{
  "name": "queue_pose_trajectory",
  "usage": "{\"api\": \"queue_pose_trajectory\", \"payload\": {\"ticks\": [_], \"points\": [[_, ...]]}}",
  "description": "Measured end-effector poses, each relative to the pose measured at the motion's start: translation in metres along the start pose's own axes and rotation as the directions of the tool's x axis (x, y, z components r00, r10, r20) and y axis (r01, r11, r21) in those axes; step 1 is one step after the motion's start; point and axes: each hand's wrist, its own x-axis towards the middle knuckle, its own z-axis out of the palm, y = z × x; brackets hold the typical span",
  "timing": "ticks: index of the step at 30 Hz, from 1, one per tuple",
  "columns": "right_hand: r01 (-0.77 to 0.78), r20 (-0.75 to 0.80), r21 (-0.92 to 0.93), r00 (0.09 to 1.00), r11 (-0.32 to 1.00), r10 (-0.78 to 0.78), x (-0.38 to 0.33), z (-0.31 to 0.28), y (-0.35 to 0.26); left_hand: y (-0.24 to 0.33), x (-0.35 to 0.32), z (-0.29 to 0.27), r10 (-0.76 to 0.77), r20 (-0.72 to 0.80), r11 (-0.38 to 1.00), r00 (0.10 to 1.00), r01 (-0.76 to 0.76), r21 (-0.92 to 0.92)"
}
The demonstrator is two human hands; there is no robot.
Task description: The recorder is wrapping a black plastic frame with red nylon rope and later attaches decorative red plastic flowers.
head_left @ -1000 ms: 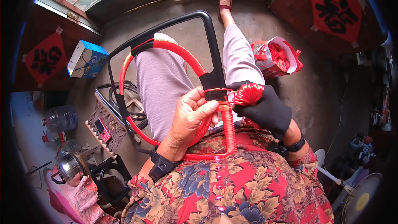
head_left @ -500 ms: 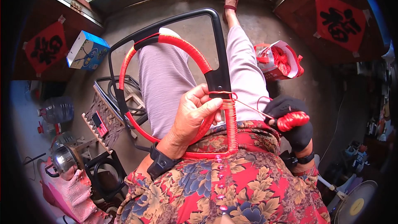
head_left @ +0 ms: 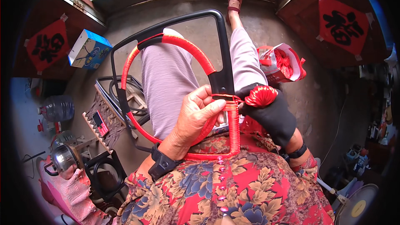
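A black frame with rounded corners rests across my lap and leans against my body. Inside it sits a ring, wrapped in glossy red cord with bare black stretches between. Red cord also covers the frame's near upright. My left hand is closed at the top of that wrapping, thumb and fingers pinching the cord against the frame. Close on its right, my right hand, in a black glove, is closed around a bundle of red cord. Its fingertips are partly hidden behind the bundle.
A bag of red cord stands on the floor beyond my right hand. To the left are a blue box, a woven stool with a red phone on it, black tubing, and a metal pot. A fan stands lower right.
My right hand has moved left and up with the cord bundle, right up to the frame's upright. The stretched cord between my hands has shortened. My left hand stays in place.
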Motion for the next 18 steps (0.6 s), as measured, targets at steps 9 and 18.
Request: {"api": "queue_pose_trajectory", "payload": {"ticks": [9, 18], "points": [[0.553, 0.229, -0.6, 0.811, 0.577, -0.539, 0.007, -0.011, -0.01, -0.002, 0.001, -0.003, 0.012, -0.005, 1.0, 1.0, -0.012, -0.01], [0.517, 0.225, -0.604, 0.841, 0.607, -0.492, -0.005, -0.019, -0.015, 0.0, 0.001, 0.0, 0.013, 0.057, 0.998, 0.998, -0.016, 0.059]]}}
